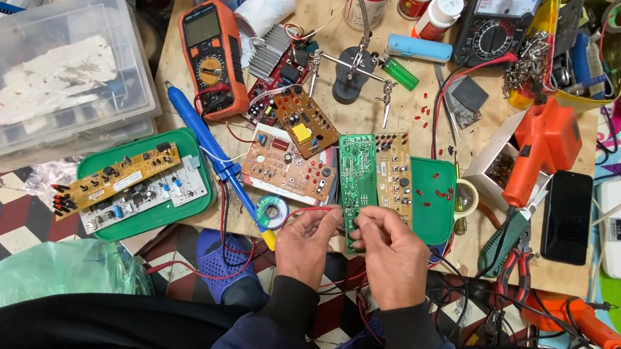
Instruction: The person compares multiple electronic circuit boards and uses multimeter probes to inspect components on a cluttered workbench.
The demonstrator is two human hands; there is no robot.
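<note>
- The green circuit board (355, 182) lies just ahead of both hands, its near end caught between them at the front edge of the desk (179, 75); its long axis runs away from the person, leaning slightly left at the far end.
- The left hand (306, 244) is curled, fingertips pinching at the board's near left edge, where a thin red wire (315, 209) arcs in; whether it grips wire or board I cannot tell.
- The right hand (393, 257) is closed, thumb and fingers pinched on the board's near end. Both hands sit about equally close, the right covering more of it.
- Touching the green board's right edge lies a tan circuit board (395, 174), parallel, studded with dark round components.
- Just right of that sits a green plastic tray (430, 207), smooth, with small red bits scattered in it.
- Left of the hands: a small reel of solder (271, 211), a blue-handled soldering iron (206, 140) lying diagonally, and a pale board (283, 169) with a red component.
- Farther left, another green tray (187, 218) holds two long boards.
- Well beyond: an orange digital multimeter (214, 56), a metal helping-hands stand (355, 71), and an orange glue gun (539, 150) to the right, beside a black phone (568, 216).
</note>
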